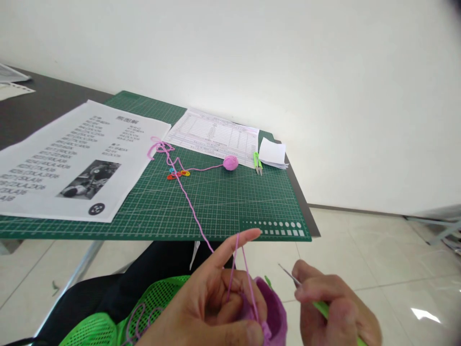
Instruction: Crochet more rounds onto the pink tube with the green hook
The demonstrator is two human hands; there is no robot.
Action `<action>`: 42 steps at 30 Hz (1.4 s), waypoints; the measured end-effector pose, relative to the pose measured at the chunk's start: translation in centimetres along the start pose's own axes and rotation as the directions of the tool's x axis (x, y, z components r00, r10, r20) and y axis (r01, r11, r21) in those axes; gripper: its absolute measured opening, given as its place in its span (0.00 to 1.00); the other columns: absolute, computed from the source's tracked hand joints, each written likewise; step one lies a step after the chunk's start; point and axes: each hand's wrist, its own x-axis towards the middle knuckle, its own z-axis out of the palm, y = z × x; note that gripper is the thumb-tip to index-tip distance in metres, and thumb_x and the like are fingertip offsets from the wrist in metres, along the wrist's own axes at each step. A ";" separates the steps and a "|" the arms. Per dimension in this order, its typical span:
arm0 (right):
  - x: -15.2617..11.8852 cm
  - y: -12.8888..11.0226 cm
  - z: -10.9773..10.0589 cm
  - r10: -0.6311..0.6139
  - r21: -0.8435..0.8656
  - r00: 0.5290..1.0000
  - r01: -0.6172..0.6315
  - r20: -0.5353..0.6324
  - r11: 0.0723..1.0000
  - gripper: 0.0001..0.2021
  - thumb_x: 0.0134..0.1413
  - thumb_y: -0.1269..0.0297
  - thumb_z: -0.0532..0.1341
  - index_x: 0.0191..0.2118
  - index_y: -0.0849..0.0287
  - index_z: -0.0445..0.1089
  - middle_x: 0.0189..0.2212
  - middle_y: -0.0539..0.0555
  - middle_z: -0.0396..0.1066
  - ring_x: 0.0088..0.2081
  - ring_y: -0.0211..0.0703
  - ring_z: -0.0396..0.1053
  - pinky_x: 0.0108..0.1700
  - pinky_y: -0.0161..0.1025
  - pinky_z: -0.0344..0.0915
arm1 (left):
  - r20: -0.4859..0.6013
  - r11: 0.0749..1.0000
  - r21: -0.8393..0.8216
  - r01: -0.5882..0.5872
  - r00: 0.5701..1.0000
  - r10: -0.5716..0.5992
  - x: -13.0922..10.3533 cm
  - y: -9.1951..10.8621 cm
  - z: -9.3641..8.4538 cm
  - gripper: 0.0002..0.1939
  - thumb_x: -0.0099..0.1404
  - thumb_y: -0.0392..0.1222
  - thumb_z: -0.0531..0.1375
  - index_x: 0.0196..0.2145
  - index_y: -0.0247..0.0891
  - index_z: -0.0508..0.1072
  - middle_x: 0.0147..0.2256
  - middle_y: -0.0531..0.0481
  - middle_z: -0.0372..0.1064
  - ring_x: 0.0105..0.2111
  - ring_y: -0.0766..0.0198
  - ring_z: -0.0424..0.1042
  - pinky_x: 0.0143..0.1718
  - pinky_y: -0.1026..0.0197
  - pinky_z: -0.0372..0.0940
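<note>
Closed around a pink crocheted piece (276, 307) is my left hand (219, 298), with its index finger stretched out and pink yarn looped over it. The yarn runs up over the table edge to loose coils and a small pink ball (231, 163) on the green mat. To the right, apart from the crochet, my right hand (331, 300) grips a crochet hook (320, 307) with a green handle; its metal tip points up and left. The left palm and fingers hide part of the piece.
On the green cutting mat (216, 206) lie a large printed sheet (46, 144), a chart sheet (216, 137), colored stitch markers (176, 175), green snips (258, 163) and white paper slips (272, 153). A green mesh bag (158, 290) is on the lap. A white wall stands behind.
</note>
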 end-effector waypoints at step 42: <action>16.0 6.0 11.4 0.134 -0.068 0.775 -0.116 0.618 0.991 0.06 0.57 0.67 0.63 0.41 0.59 0.67 0.32 0.48 0.68 0.31 0.37 0.62 0.36 0.38 0.58 | -0.203 0.519 0.763 -0.385 0.620 0.758 8.4 16.8 -8.3 0.11 0.74 0.41 0.56 0.51 0.38 0.73 0.20 0.60 0.58 0.20 0.65 0.54 0.22 0.61 0.50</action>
